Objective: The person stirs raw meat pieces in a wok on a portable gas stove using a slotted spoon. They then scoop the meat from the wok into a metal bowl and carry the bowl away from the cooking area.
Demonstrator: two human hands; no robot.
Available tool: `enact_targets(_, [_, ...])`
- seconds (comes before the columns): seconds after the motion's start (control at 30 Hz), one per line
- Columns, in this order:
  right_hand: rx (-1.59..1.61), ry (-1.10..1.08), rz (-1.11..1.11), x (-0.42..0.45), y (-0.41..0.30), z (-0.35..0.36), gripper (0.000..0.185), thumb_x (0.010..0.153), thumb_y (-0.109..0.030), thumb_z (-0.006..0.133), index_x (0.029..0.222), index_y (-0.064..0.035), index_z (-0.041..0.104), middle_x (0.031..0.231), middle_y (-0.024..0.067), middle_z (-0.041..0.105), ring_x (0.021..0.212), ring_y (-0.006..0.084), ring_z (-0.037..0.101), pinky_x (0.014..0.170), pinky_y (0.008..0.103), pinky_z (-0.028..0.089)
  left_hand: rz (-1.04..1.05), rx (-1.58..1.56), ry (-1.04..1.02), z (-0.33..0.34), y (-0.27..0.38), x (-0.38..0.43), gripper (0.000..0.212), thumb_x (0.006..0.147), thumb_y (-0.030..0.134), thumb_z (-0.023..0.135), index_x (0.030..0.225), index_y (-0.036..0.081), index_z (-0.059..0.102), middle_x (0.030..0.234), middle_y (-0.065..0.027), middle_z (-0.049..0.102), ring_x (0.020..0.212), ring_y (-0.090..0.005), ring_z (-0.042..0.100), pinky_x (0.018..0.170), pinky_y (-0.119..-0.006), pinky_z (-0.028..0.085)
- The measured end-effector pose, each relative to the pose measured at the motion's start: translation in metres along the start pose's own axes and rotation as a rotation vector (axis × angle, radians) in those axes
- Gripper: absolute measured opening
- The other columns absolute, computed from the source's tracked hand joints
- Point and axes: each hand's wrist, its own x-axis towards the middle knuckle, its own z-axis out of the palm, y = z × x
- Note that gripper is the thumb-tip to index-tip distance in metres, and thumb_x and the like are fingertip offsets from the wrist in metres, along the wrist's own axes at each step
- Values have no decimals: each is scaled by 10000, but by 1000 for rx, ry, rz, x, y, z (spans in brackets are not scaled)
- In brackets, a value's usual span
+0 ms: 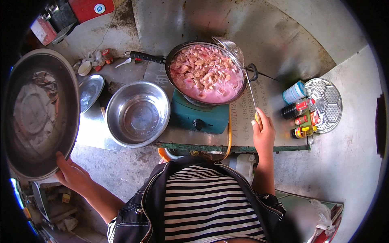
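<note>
My left hand (73,175) grips the rim of a large metal basin (30,145), tilted up at the far left, its inside facing me. My right hand (263,130) is closed around the handle of a mesh strainer (232,48), whose bowl leans on the right rim of a black wok (170,80). Chunks of meat (200,70) lie in pinkish liquid in the wok, which sits on a teal gas stove (197,118). Left of the stove stands a shiny steel bowl (138,114), with only some drops or marks inside.
Seasoning bottles (301,106) and a perforated steamer plate (329,106) are at the right. A metal lid or plate (91,91), a white spoon (123,62) and a small bowl (84,68) lie at the back left. An orange gas hose (230,136) hangs over the counter edge.
</note>
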Motion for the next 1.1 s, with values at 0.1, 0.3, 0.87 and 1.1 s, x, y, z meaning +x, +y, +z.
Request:
enact_targets(0.1, [3,2,0,0,1,1,440,893,-79,660,1326,-148,623,990,158,646,902,350,646,824,417,518,-5,-28,28,1,1,1,432,950,159,659,1327,-21,551,1309,-149,636,1110,-250,641,992,-361,478])
enact_targets(0.3, [0,11,2,2,4,2,439,891,-76,661,1323,-147,626,1005,163,650,919,356,648,831,419,521,-22,39,113,5,12,-3,384,953,173,659,1293,3,606,1287,-128,661,1099,-247,647,986,-361,479])
enact_targets(0.87, [-158,-30,44,26,10,5,446,904,-83,666,1340,-161,615,1046,167,654,952,359,649,834,426,521,59,-39,159,-1,28,5,520,952,136,650,1433,27,486,1426,-138,559,1222,-288,572,1072,-421,421])
enact_targets(1.1, [-367,-174,93,52,-7,19,506,911,-109,658,1388,-248,563,1026,148,609,944,376,650,797,475,537,30,0,165,-7,26,12,578,945,184,666,1465,72,443,1451,-102,543,1244,-251,549,1037,-405,399])
